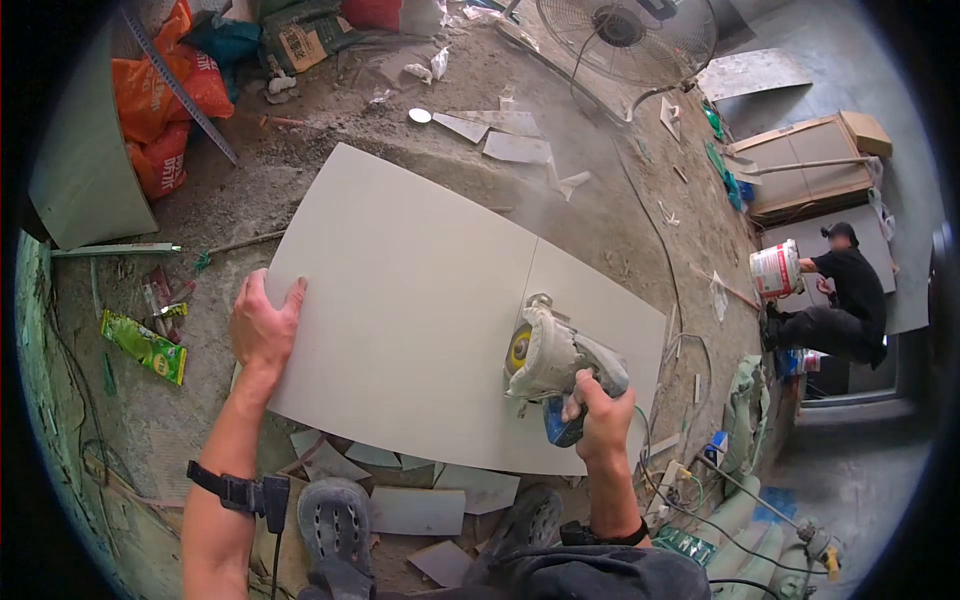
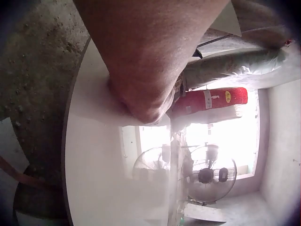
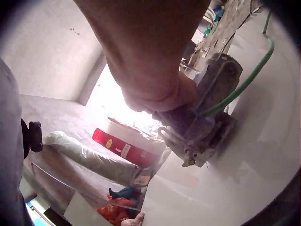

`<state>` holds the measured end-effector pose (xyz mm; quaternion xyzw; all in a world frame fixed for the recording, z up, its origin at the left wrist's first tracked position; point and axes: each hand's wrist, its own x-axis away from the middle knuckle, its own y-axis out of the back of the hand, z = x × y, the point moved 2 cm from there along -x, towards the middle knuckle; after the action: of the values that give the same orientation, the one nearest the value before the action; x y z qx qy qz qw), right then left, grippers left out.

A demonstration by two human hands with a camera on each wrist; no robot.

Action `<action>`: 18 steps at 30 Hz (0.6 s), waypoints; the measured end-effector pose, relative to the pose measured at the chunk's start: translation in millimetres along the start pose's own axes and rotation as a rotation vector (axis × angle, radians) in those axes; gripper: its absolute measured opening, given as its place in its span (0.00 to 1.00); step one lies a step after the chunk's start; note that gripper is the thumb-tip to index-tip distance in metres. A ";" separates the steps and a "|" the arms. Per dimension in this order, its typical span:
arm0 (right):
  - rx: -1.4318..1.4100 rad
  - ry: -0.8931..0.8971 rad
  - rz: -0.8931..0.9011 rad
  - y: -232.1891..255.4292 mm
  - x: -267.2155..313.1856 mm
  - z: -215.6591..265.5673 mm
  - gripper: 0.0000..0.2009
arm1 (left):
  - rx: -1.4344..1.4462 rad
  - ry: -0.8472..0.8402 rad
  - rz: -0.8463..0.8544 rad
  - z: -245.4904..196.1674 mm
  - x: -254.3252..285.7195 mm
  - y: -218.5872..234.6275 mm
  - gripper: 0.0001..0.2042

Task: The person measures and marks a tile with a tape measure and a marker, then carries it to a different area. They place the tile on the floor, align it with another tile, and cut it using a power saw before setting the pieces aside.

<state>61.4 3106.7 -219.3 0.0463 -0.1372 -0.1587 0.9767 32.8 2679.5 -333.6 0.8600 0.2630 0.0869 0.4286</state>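
A large pale floor tile (image 1: 400, 300) lies over the dusty floor in front of the person's feet. The left hand (image 1: 265, 325) grips its left edge, thumb on top and fingers at the outer side; in the left wrist view the forearm hides those fingers. My right hand (image 1: 603, 420) holds a handheld tile saw (image 1: 560, 350) by its rear handle. Whitish dust coats the saw (image 3: 207, 117), which sits on the tile with its yellow-centred disc facing left. From the far edge a thin straight line (image 1: 531, 262) runs down the tile toward the saw. A green cord (image 3: 249, 80) leaves the saw.
Broken tile pieces (image 1: 418, 510) lie around the shoes. A standing fan (image 1: 625, 30) is at the far side, with orange bags (image 1: 165, 100) at upper left. Cords and a plug (image 1: 830, 560) trail at right. Another person (image 1: 850, 290) crouches at right beside a bucket (image 1: 776, 268).
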 end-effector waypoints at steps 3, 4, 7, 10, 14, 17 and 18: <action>0.018 0.006 0.005 0.6 1.0 -0.7 0.04 | -0.003 0.005 0.009 1.4 -0.5 -0.7 0.29; 0.026 0.005 0.004 0.7 1.6 -1.2 0.04 | -0.008 0.014 0.017 2.1 -0.7 -1.2 0.29; 0.035 0.003 0.000 0.6 2.1 -3.1 0.04 | -0.006 0.008 0.007 3.4 -1.0 -1.8 0.29; 0.030 0.004 -0.005 -1.5 3.7 -2.0 0.04 | -0.013 0.013 0.006 4.1 -0.7 -2.8 0.30; 0.021 0.002 -0.010 0.6 5.2 -4.6 0.04 | -0.009 0.026 0.016 2.6 -0.5 -0.7 0.30; 0.021 -0.009 -0.006 1.6 7.4 -4.0 0.04 | -0.018 0.015 0.008 4.8 -0.8 -2.7 0.31; 0.021 -0.008 -0.007 2.1 7.6 -4.1 0.04 | -0.020 0.014 0.009 5.6 -0.9 -3.4 0.31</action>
<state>70.1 3106.4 -221.0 0.0563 -0.1428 -0.1607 0.9750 32.9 2676.8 -339.6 0.8562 0.2614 0.0974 0.4348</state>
